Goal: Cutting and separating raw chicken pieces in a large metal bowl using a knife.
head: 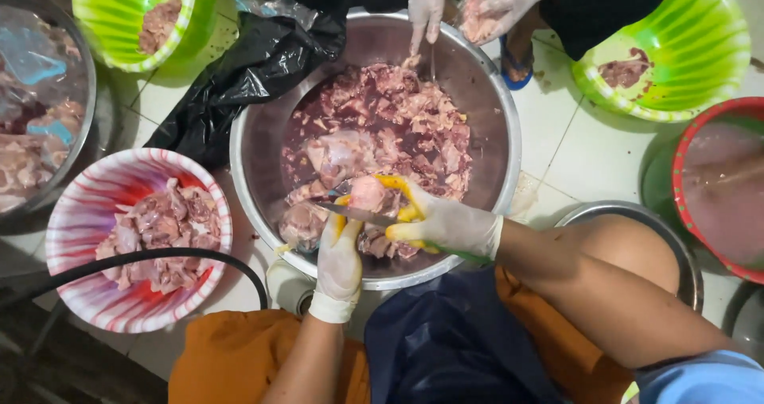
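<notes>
A large steel basin [259, 145] holds raw chicken pieces [398, 121] in reddish liquid. My right hand [446, 227], in a white glove with yellowed fingers, grips a knife [354, 211] whose blade points left over the basin's near side. A pale chicken piece [368, 193] lies against the blade, under my right fingers. My left hand [338, 265], also gloved, sits at the basin's near rim just below the blade, with its thumb up against the meat; its exact grip is hidden.
A red-and-white striped bowl [79, 213] of meat pieces stands at left, with a black hose [159, 257] across it. Green bowls [119, 22] [692, 46] sit at the far corners, a black plastic bag [255, 62] between. Another person's gloved hands [426, 6] [501, 10] work at the far rim.
</notes>
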